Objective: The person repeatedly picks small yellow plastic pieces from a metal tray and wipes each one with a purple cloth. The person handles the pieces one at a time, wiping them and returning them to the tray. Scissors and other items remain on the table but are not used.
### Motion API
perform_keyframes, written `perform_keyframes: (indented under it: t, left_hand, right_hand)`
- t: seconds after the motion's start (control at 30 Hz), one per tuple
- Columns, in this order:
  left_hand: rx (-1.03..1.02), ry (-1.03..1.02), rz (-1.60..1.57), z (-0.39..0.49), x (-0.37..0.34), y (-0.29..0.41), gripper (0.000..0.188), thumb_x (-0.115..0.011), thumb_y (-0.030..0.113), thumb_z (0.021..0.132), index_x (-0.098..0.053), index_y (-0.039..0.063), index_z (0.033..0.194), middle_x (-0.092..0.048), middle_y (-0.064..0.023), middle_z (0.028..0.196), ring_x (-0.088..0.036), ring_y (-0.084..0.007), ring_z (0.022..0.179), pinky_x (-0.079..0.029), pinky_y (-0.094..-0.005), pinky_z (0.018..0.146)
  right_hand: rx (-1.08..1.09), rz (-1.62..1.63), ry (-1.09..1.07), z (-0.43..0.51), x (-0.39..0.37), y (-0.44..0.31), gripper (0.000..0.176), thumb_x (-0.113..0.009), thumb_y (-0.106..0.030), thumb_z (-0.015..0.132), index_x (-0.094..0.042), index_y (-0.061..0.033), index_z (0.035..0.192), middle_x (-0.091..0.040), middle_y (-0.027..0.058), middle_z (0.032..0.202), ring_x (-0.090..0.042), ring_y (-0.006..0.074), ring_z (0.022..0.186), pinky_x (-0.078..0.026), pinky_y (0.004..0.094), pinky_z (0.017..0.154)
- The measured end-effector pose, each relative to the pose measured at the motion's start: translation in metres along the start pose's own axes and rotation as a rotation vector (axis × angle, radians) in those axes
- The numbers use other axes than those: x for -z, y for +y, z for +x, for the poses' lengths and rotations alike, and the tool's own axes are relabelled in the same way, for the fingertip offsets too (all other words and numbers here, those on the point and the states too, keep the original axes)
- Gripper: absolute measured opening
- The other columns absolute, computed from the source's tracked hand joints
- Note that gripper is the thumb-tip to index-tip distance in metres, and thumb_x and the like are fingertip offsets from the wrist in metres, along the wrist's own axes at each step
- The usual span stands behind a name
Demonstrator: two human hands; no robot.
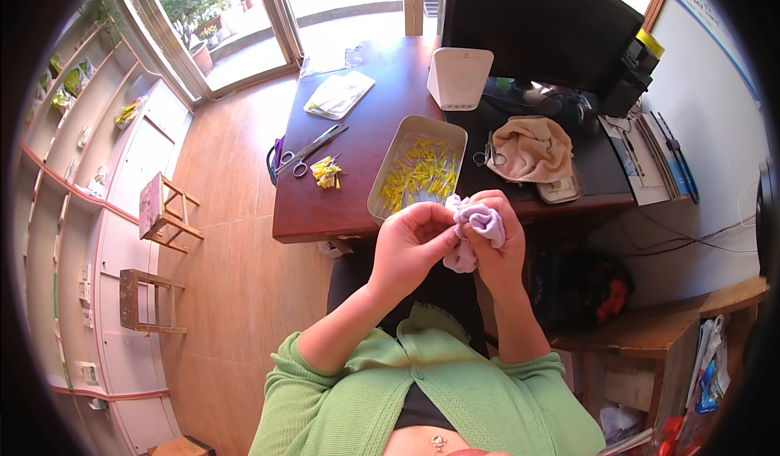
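A bunched lilac cloth is held up between both hands, just in front of the desk's near edge. My right hand wraps around it from the right, with the thumb against its folds. From the other side, my left hand pinches the cloth between thumb and fingertips. Whether anything lies inside the folds is hidden. Just beyond the hands, a pale rectangular tray holds many slim yellow-handled pieces, which look like needles. A small bundle of similar yellow pieces lies on the desk to the left.
Metal scissors lie on the dark wooden desk. Right of the tray are a tan cloth and small ring-handled forceps. Behind stand a white box-shaped device and a monitor. Wooden stools stand on the floor at left.
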State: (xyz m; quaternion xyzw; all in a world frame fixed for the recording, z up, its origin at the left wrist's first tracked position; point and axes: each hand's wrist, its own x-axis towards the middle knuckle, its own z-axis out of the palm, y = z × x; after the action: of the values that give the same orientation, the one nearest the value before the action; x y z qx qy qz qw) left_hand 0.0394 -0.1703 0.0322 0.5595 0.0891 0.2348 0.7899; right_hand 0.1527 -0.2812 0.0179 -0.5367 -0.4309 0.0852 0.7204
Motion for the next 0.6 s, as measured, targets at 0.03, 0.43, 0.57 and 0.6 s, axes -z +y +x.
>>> perform_keyframes:
  t: [0.03, 0.43, 0.57, 0.6]
  left_hand:
    - [0.001, -0.001, -0.007, -0.001, -0.001, -0.001, 0.013, -0.07, 0.003, 0.091, -0.064, -0.003, 0.102, -0.069, -0.0055, 0.095, -0.066, -0.0101, 0.086, -0.055, -0.0247, 0.077]
    - [0.295, -0.015, -0.46, 0.001, 0.006, -0.001, 0.014, -0.067, 0.011, 0.095, -0.066, 0.0, 0.103, -0.068, -0.0049, 0.091, -0.064, -0.01, 0.083, -0.053, -0.0236, 0.077]
    - [0.221, -0.061, -0.435, 0.001, 0.005, -0.003, 0.015, -0.065, 0.011, 0.096, -0.065, -0.001, 0.104, -0.068, -0.0055, 0.093, -0.065, -0.0111, 0.081, -0.053, -0.0249, 0.073]
    - [0.162, -0.045, -0.366, -0.001, 0.004, -0.003, 0.014, -0.066, 0.009, 0.095, -0.065, -0.002, 0.104, -0.069, -0.0057, 0.093, -0.065, -0.0113, 0.08, -0.054, -0.0256, 0.072]
  right_hand:
    - [0.014, -0.001, 0.017, 0.0, 0.0, 0.003, 0.016, -0.071, -0.004, 0.084, -0.062, -0.0031, 0.098, -0.06, 0.0056, 0.101, -0.058, 0.0129, 0.089, -0.046, 0.0261, 0.081]
    - [-0.162, 0.355, 0.217, -0.001, 0.016, 0.005, 0.04, -0.059, -0.031, 0.101, -0.057, 0.003, 0.122, -0.063, 0.0124, 0.116, -0.062, 0.0183, 0.102, -0.049, 0.0304, 0.093]
    - [-0.073, 0.03, -0.044, -0.003, 0.003, -0.011, 0.044, -0.068, -0.022, 0.092, -0.057, 0.0013, 0.127, -0.059, 0.0121, 0.123, -0.058, 0.0211, 0.113, -0.045, 0.0319, 0.098]
    - [0.003, -0.066, -0.039, -0.003, 0.002, -0.009, 0.037, -0.071, -0.017, 0.088, -0.06, -0.0006, 0.12, -0.06, 0.0116, 0.118, -0.059, 0.0201, 0.108, -0.046, 0.0311, 0.093]
